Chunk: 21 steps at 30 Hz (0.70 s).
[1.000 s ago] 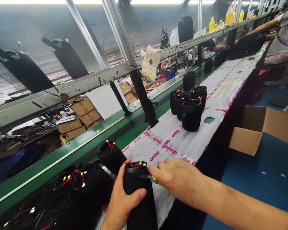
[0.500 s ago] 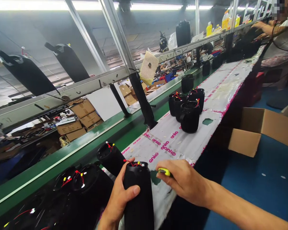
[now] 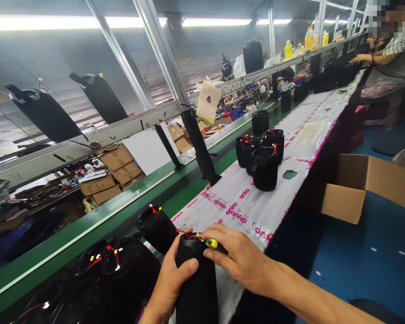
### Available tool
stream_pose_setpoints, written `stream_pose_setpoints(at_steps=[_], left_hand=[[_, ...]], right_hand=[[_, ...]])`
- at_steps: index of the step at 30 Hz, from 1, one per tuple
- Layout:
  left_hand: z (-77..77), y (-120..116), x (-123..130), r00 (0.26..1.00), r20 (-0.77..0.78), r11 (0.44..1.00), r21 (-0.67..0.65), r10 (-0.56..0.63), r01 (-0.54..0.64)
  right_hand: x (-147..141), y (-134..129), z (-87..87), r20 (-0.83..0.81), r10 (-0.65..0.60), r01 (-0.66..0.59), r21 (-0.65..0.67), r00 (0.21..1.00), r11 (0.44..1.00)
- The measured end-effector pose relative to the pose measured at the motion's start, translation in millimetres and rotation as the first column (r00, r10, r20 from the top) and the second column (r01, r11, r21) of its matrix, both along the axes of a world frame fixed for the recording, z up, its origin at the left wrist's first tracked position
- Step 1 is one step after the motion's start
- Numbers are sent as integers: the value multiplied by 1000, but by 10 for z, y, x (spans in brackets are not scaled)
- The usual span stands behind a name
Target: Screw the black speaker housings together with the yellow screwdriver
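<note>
My left hand is wrapped around a black cylindrical housing, thumb across its near side. Red wires with small red, yellow and white connectors stick out of the housing's open top. A small hand tool with a yellow and black handle is gripped in my right hand. Its thin dark tip meets the top rim of the housing; whether it touches a wire I cannot tell. Close by on the left, another black housing leans, with similar wires showing.
More black housings crowd the lower left. Several others stand farther along the white printed sheet. A green conveyor runs alongside, with a dark post beside it. An open carton sits right; a person works far right.
My right hand has moved left, bringing the tool from beside the housing to its top rim. My left hand keeps its hold. The view has shifted slightly.
</note>
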<state>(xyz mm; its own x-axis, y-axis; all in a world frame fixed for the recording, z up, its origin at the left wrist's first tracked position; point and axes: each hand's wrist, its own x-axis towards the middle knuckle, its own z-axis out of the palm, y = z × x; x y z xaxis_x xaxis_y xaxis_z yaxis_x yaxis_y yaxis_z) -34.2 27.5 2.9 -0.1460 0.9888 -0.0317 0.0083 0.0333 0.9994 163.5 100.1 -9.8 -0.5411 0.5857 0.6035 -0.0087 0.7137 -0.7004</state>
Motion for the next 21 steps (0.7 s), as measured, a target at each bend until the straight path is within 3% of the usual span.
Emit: stream_pose_setpoints(at_steps=[4,9,12,21], left_hand=[[25,-21,37,996,-72,999,22,51,-50],[11,-31,39,992,-114,998,35,48,-44],[4,-30,22,988,-153,999,35,26,-21],[14,-36,21,982,-190,999,44,-6,14]], right_hand=[[62,-72,-1,140,-201,173,191,969,966],[88,-154,46,427,-307,125,403,851,907],[78,-148,74,489,-322,97,431,811,897],[124,-104,56,488,-333,75,474,807,877]])
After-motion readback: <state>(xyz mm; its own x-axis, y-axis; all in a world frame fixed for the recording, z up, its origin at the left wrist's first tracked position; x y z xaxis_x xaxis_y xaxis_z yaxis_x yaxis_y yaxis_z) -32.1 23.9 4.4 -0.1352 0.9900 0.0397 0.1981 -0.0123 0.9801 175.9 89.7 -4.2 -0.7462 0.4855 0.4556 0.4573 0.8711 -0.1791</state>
